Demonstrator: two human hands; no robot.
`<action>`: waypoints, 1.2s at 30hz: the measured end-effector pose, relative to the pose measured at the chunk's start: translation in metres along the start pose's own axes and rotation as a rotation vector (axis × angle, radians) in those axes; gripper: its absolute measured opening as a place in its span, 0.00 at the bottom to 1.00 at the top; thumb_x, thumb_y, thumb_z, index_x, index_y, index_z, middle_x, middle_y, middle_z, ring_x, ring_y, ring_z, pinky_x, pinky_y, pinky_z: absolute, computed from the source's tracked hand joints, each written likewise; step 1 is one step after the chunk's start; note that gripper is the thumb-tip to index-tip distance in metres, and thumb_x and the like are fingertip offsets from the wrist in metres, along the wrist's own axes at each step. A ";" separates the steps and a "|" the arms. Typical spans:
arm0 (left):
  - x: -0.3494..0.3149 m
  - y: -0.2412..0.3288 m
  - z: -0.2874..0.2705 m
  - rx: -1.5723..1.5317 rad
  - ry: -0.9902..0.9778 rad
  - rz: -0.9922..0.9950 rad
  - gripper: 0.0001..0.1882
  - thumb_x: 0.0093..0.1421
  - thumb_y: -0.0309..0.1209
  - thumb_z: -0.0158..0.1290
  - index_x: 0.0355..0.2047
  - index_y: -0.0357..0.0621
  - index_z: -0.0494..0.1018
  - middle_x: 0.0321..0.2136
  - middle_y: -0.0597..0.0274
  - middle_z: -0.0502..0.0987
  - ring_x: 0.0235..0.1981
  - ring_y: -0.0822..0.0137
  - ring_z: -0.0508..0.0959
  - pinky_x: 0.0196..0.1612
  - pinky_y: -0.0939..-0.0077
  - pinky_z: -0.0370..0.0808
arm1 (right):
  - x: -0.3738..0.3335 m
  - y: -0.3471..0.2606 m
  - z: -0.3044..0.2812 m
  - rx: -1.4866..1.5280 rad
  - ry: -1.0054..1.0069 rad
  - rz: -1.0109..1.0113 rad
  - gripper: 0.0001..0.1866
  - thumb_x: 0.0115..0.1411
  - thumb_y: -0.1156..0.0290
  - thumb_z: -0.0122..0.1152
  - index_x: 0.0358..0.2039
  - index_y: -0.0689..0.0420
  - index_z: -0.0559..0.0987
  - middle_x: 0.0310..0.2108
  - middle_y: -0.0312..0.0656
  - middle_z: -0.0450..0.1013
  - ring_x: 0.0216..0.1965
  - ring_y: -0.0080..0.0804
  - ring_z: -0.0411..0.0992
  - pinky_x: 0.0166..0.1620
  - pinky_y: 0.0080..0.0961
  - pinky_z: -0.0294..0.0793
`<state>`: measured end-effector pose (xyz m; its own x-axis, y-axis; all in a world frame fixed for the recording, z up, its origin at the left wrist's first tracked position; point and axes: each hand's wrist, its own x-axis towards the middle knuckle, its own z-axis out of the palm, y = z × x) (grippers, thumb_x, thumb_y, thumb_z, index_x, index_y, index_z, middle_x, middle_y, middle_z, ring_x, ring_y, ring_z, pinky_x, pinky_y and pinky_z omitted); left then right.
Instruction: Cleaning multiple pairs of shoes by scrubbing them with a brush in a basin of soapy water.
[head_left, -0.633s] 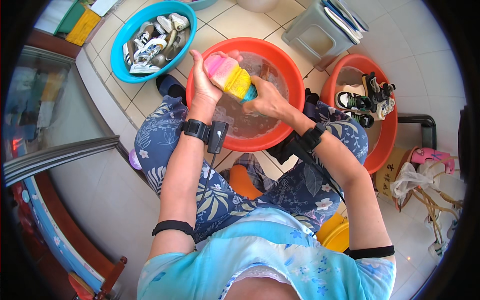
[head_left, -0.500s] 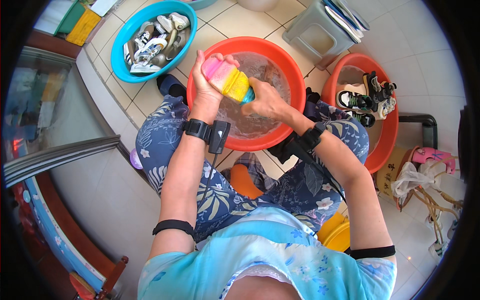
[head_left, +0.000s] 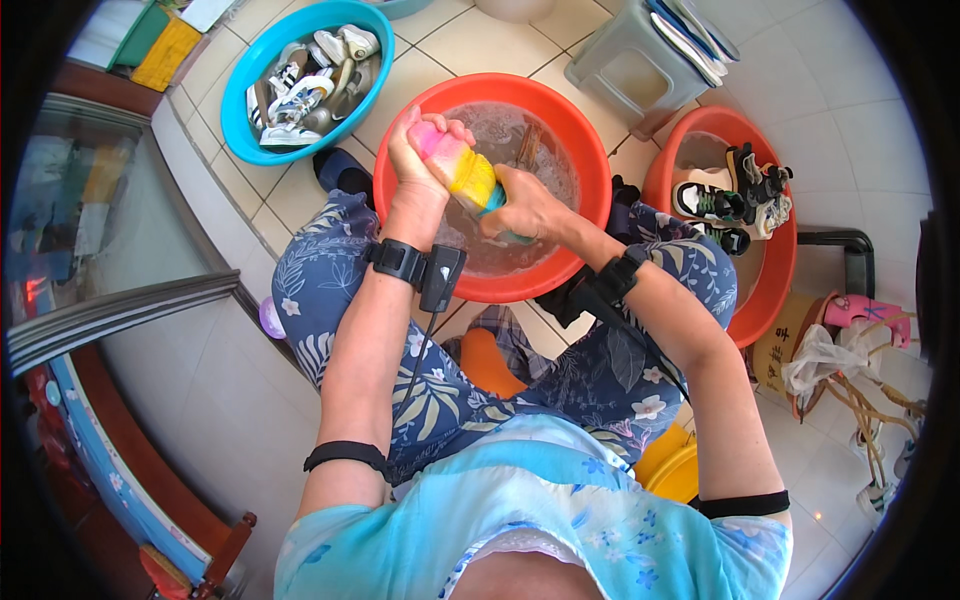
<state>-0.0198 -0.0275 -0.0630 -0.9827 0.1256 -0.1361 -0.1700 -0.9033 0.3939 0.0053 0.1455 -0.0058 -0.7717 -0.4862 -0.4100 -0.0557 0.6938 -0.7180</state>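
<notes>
Over a red-orange basin (head_left: 592,210) of cloudy, foamy water, I hold a soft pink, yellow and blue thing (head_left: 470,178) whose exact kind I cannot make out. My left hand (head_left: 412,165) cups its pink end, with the fingers curled around the far side. At its blue end, my right hand (head_left: 528,205) is closed, thumb on top, and covers most of that part. A brown, wooden-looking piece (head_left: 527,147) lies partly in the water just beyond my right hand.
A blue basin (head_left: 238,88) packed with shoes stands at the far left. To the right is another red basin (head_left: 782,262) with water and several shoes (head_left: 745,190). A grey plastic stool (head_left: 632,75) stands at the back right. A yellow container (head_left: 675,468) sits beside my right hip.
Both hands keep their hold on the multicoloured thing. It has turned and bunched slightly between them, and my right hand has shifted a little, leaving more of the brown piece in view.
</notes>
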 end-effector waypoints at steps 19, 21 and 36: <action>-0.027 -0.037 -0.012 0.527 0.591 -0.424 0.25 0.60 0.48 0.48 0.47 0.39 0.70 0.37 0.58 0.75 0.42 0.67 0.72 0.38 0.72 0.71 | 0.011 0.020 -0.048 0.748 0.147 0.062 0.28 0.36 0.81 0.65 0.44 0.68 0.74 0.35 0.42 0.74 0.35 0.31 0.71 0.37 0.26 0.69; -0.024 -0.039 -0.011 0.647 0.391 -0.344 0.20 0.59 0.45 0.48 0.39 0.42 0.76 0.30 0.64 0.76 0.35 0.72 0.72 0.34 0.77 0.67 | 0.010 0.017 -0.049 0.759 0.143 0.050 0.28 0.36 0.82 0.65 0.44 0.69 0.74 0.35 0.43 0.74 0.36 0.32 0.71 0.40 0.27 0.70; -0.021 -0.032 -0.009 0.522 0.326 -0.335 0.12 0.54 0.42 0.56 0.30 0.48 0.75 0.26 0.67 0.75 0.28 0.75 0.70 0.30 0.81 0.62 | 0.013 0.022 -0.045 0.755 0.177 0.000 0.32 0.35 0.84 0.64 0.47 0.70 0.71 0.40 0.46 0.72 0.44 0.37 0.70 0.49 0.29 0.67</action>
<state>0.0074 -0.0050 -0.0811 -0.8130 0.1593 -0.5601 -0.5532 -0.5117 0.6574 -0.0348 0.1780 -0.0015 -0.8651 -0.3497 -0.3596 0.3423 0.1125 -0.9328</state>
